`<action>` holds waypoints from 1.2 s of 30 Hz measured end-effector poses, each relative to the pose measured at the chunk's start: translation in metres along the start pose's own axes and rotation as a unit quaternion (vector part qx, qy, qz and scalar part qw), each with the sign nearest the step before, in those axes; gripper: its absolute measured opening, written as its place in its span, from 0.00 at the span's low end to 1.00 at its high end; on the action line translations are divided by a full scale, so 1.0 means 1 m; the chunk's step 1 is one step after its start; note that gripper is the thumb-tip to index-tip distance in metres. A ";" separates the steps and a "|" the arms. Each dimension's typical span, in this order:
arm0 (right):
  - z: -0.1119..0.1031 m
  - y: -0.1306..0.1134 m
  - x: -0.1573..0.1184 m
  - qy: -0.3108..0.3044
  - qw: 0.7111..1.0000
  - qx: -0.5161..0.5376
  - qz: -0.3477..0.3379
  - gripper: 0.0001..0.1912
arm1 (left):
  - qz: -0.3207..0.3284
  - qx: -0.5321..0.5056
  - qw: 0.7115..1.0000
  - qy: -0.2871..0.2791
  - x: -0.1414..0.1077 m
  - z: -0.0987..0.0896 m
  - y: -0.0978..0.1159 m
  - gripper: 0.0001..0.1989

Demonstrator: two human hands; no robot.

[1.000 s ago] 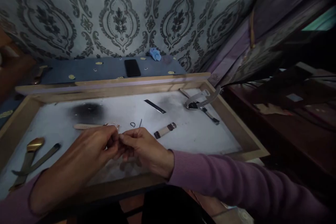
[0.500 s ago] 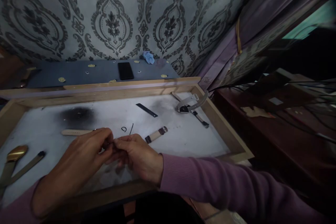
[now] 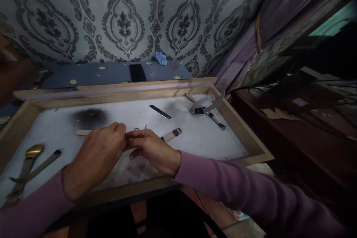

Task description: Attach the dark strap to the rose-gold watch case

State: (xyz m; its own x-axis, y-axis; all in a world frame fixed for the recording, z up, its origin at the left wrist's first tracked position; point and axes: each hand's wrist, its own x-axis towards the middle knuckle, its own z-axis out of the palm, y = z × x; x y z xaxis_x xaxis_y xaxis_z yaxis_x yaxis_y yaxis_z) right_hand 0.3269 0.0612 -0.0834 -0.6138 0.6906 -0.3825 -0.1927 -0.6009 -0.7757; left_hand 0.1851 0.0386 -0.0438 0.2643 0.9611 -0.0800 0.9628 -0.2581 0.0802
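Pale strap [image 3: 83, 132] lay in the left half of the tray [image 3: 242, 130], roughly along its length, partly hidden by the left hand [image 3: 99, 152], nearer it than the right hand [image 3: 156, 152]. Their bent fingers met; I couldn't tell whether they gripped anything.

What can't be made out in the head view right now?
All head view:
Any item in the grip: screened by the left hand and right hand.
Pale strap, right end: behind the left hand.
Brown-and-beige strap, lower end: partly behind the right hand.
Brown shape: cut by left edge, blurred.
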 end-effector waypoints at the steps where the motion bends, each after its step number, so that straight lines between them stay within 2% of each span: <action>1: -0.003 -0.003 -0.001 -0.010 1.000 -0.023 -0.014 0.11 | 0.000 -0.040 0.999 0.013 0.004 -0.002 -0.002 0.09; 3: -0.014 -0.013 -0.005 -0.034 0.994 -0.097 -0.035 0.11 | -0.018 -0.159 0.987 0.022 0.012 -0.004 -0.008 0.06; 4: -0.022 -0.020 -0.008 -0.035 0.985 -0.163 -0.053 0.12 | -0.032 -0.239 0.970 0.017 0.015 -0.005 -0.012 0.04; 5: -0.031 -0.027 -0.013 -0.032 0.962 -0.257 -0.081 0.13 | -0.050 -0.322 0.945 0.010 0.018 -0.006 -0.016 0.03; 6: -0.042 -0.033 -0.018 -0.017 0.918 -0.376 -0.123 0.13 | -0.076 -0.388 0.919 0.000 0.020 -0.007 -0.020 0.03; 8: -0.065 -0.042 -0.028 0.032 0.762 -0.617 -0.193 0.13 | -0.114 -0.472 0.874 -0.027 0.023 -0.006 -0.025 0.03; 9: -0.076 -0.044 -0.033 0.042 0.691 -0.692 -0.205 0.12 | -0.125 -0.495 0.859 -0.042 0.023 -0.006 -0.026 0.03; 10: -0.085 -0.044 -0.037 0.031 0.642 -0.737 -0.210 0.13 | -0.129 -0.513 0.846 -0.059 0.024 -0.004 -0.026 0.04; 11: -0.093 -0.043 -0.039 0.017 0.609 -0.763 -0.215 0.13 | -0.128 -0.531 0.835 -0.075 0.024 -0.002 -0.026 0.04; 12: -0.100 -0.041 -0.040 0.002 0.588 -0.778 -0.220 0.13 | -0.125 -0.546 0.823 -0.089 0.025 0.001 -0.024 0.05; 15: -0.110 -0.034 -0.040 -0.022 0.566 -0.788 -0.240 0.13 | -0.118 -0.578 0.798 -0.121 0.026 0.011 -0.019 0.05; 18: -0.113 -0.033 -0.039 -0.026 0.580 -0.776 -0.247 0.11 | -0.113 -0.595 0.783 -0.139 0.026 0.020 -0.013 0.05; 21: -0.114 -0.034 -0.040 -0.026 0.613 -0.751 -0.242 0.04 | -0.114 -0.603 0.774 -0.156 0.026 0.023 -0.006 0.04; 24: -0.112 -0.034 -0.043 -0.006 0.656 -0.721 -0.222 0.03 | -0.110 -0.615 0.764 -0.163 0.026 0.024 -0.002 0.04; 26: -0.107 -0.033 -0.043 0.018 0.711 -0.673 -0.203 0.05 | -0.106 -0.629 0.752 -0.165 0.026 0.027 -0.001 0.04; 28: -0.097 -0.033 -0.042 0.020 0.808 -0.565 -0.168 0.07 | -0.106 -0.646 0.738 -0.165 0.027 0.030 -0.002 0.05; 30: -0.084 -0.032 -0.038 -0.002 0.914 -0.391 -0.109 0.11 | -0.111 -0.662 0.724 -0.161 0.028 0.034 -0.003 0.05; 31: -0.078 -0.031 -0.035 -0.014 0.951 -0.301 -0.077 0.12 | -0.114 -0.671 0.716 -0.156 0.029 0.035 -0.004 0.06; 33: -0.065 -0.030 -0.027 -0.019 0.985 -0.167 -0.046 0.15 | -0.121 -0.686 0.703 -0.144 0.029 0.034 -0.005 0.06; 36: -0.053 -0.027 -0.016 -0.012 0.995 -0.092 -0.045 0.19 | -0.120 -0.705 0.689 -0.120 0.028 0.030 -0.006 0.06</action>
State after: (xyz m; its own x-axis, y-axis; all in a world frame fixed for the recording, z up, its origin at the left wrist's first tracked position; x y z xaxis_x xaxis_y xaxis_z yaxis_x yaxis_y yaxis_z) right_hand 0.3825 0.0872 -0.0830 -0.6188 0.7269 -0.2978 -0.1058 -0.4528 -0.8853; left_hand 0.1883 0.0644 -0.0767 0.2712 0.8716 -0.4083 0.0146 0.4204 0.9072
